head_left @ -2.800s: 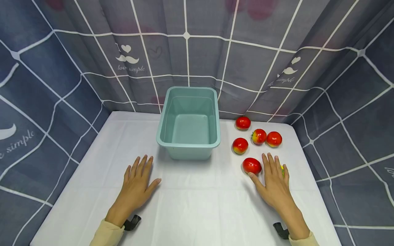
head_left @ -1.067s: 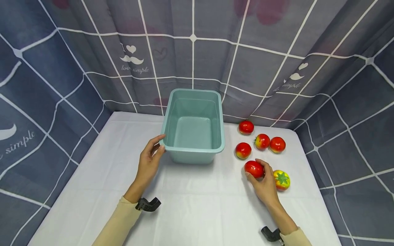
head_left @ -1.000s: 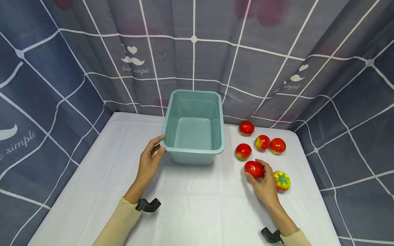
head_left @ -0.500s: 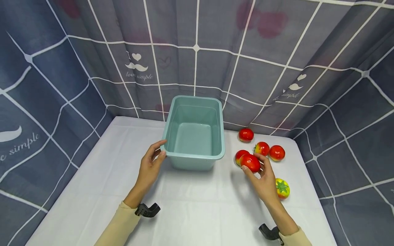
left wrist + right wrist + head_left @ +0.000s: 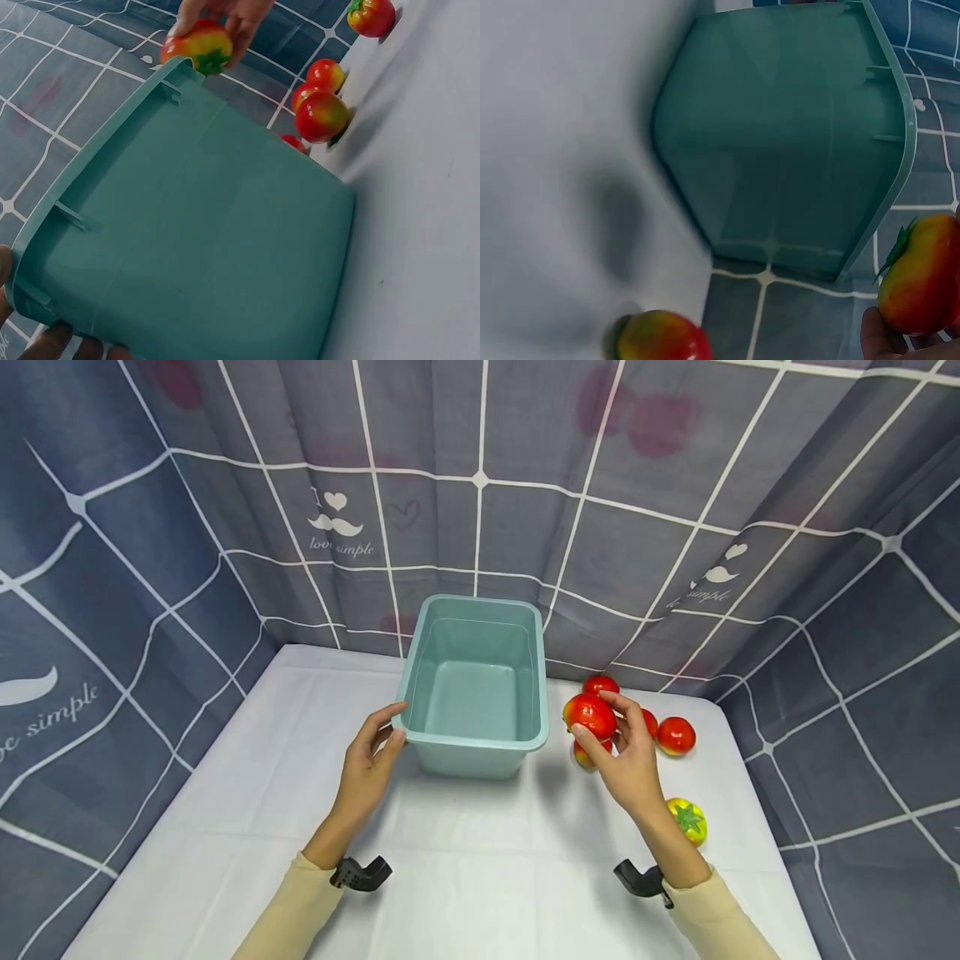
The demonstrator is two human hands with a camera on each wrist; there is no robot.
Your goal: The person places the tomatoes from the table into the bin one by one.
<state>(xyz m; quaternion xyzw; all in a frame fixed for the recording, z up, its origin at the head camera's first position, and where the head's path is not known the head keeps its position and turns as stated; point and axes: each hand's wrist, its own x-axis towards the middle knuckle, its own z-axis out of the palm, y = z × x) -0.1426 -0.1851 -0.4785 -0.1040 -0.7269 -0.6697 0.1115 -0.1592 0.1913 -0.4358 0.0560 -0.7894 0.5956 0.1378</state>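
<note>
My right hand (image 5: 632, 768) holds a red tomato (image 5: 589, 715) between thumb and fingers, raised above the table just right of the bin. The right wrist view shows this tomato's yellow-red side and green leaves (image 5: 898, 251). At the front left corner of the pale green plastic bin (image 5: 468, 760), my left hand (image 5: 364, 781) grips the rim, thumb in front and fingers along the left side. The bin stands upright with a bare inside. Beneath and behind the held tomato, another tomato (image 5: 591, 757) and a farther one (image 5: 600, 682) are partly covered.
More tomatoes lie on the right of the white table (image 5: 480, 893): a half-hidden one (image 5: 649, 722), a red one (image 5: 677, 737) and a yellow-green one (image 5: 689, 821) near my right forearm. A grey checked curtain (image 5: 420, 510) encloses the back and sides.
My left hand has moved from the table to the bin's corner. My right hand has taken hold of the nearest red tomato, lifted it and carried it left and away toward the bin.
</note>
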